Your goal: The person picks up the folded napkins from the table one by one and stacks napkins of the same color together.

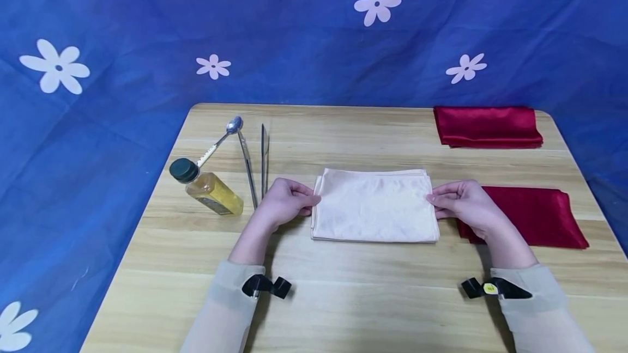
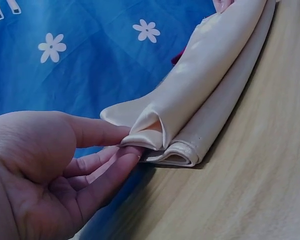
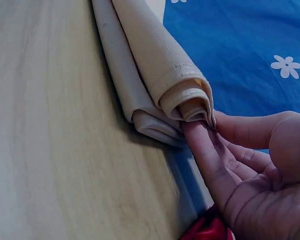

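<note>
A folded cream satin cloth lies in the middle of the wooden table in the head view. My left hand pinches its left edge between thumb and fingers. At the opposite edge, my right hand pinches the cloth the same way. The left wrist view shows the folded layers of the cloth with thumb and fingers on the upper ones. In the right wrist view the cloth has rounded folds at its end, and the right hand grips the top layers there.
Two folded dark red cloths lie on the right, one at the back and one beside my right hand. Left of the cream cloth are a bottle of yellow liquid, a spoon and metal tongs. A blue flowered curtain hangs behind.
</note>
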### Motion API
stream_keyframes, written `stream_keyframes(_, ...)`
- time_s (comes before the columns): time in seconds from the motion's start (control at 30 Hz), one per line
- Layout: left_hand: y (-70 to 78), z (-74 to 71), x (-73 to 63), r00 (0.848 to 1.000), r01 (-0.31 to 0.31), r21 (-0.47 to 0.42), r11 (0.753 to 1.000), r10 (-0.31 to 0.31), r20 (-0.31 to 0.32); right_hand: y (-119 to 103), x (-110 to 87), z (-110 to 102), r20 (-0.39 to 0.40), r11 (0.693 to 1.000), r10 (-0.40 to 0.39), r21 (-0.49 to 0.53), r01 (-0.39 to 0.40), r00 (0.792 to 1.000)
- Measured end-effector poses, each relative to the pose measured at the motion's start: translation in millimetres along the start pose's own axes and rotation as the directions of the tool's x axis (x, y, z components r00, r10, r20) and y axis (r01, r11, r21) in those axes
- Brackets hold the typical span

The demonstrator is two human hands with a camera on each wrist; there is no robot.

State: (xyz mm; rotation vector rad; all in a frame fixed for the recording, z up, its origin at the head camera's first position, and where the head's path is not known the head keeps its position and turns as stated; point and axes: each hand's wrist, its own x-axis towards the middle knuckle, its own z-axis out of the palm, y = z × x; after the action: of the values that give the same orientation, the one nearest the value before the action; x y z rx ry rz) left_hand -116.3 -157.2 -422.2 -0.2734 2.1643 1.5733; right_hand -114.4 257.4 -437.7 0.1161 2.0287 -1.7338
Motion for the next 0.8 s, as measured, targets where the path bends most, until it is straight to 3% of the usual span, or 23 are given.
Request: stream_keyframes(0.8,-2.0,2.5,0.8,1.0,0.022,0.006,1.0,-0.022,-0.007,4.3,-1.0,0.2,-0.025,0.998,-0.017,-0.057,0.016,1.0)
